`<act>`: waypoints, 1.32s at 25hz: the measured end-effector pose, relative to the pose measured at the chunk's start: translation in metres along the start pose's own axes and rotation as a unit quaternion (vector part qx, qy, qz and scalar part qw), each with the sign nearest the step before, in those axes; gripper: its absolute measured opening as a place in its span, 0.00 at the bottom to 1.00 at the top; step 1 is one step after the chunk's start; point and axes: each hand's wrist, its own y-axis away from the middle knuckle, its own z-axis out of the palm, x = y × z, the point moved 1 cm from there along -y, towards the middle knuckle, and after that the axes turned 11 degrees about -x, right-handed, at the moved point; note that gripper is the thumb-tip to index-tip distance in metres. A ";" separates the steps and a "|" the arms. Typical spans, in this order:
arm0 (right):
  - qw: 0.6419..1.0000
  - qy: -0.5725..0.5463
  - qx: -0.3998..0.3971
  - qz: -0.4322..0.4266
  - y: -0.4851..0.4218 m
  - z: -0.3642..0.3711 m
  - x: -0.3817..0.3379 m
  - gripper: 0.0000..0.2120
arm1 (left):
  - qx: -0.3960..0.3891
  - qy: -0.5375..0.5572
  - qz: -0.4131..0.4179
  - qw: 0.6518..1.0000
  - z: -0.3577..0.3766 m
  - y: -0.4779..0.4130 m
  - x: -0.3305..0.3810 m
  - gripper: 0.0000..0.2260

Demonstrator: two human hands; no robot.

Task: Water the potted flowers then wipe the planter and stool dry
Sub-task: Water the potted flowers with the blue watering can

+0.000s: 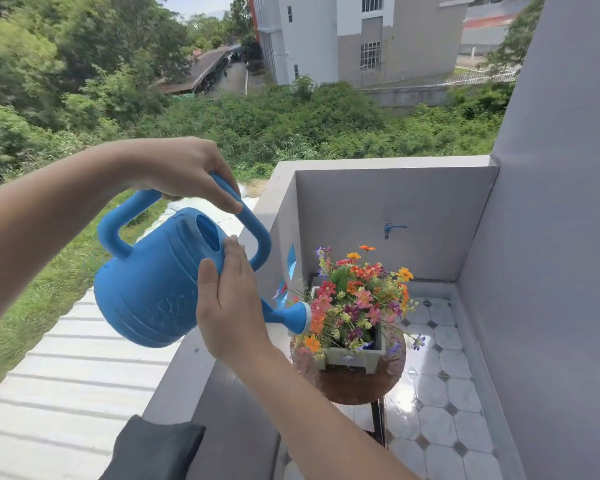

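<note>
head view shows the left hand (184, 168) gripping the top handle (255, 225) of the stiff watering can (153, 289), right hand (229, 306) flat on its side, steadying a likely water-heavy load.

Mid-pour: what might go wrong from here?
The watering can has its rose at the flowers' edge, so water may miss the planter and soak the stool. The left hand grips the handle, but the right hand only presses flat on the can; it might swing. The tiled floor looks wet, possibly slippery.
</note>
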 end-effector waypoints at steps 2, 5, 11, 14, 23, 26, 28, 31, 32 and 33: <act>1.000 0.008 0.015 -0.008 0.005 -0.007 0.000 0.26 | -0.002 0.004 0.014 1.000 0.001 0.000 0.008 0.03; 0.999 0.030 0.033 -0.022 0.001 -0.024 -0.003 0.26 | 0.022 0.005 0.031 0.999 -0.009 0.000 0.019 0.04; 0.997 0.056 0.002 -0.044 -0.022 -0.045 -0.020 0.26 | 0.086 0.016 0.017 0.996 -0.035 0.011 0.019 0.06; 0.998 0.042 -0.016 -0.045 -0.021 -0.045 -0.020 0.26 | 0.079 0.000 -0.002 0.997 -0.035 0.011 0.023 0.06; 1.000 0.011 0.001 -0.021 0.004 -0.053 -0.003 0.25 | 0.025 -0.010 0.004 1.000 -0.015 -0.010 0.040 0.06; 0.999 0.036 0.014 -0.027 -0.002 -0.064 -0.004 0.25 | 0.045 -0.011 0.014 0.999 -0.020 -0.013 0.043 0.06; 0.998 0.051 0.015 -0.037 -0.010 -0.069 -0.008 0.25 | 0.070 -0.009 0.010 0.997 -0.028 -0.010 0.040 0.06; 0.997 0.059 -0.010 -0.039 -0.022 -0.071 -0.012 0.25 | 0.084 -0.008 -0.001 0.996 -0.035 -0.008 0.034 0.06; 0.997 0.057 -0.020 -0.037 -0.023 -0.070 -0.013 0.25 | 0.081 -0.008 -0.007 0.997 -0.036 -0.008 0.032 0.07; 0.998 0.053 -0.028 -0.036 -0.023 -0.067 -0.012 0.25 | 0.075 -0.008 -0.015 0.997 -0.035 -0.008 0.030 0.07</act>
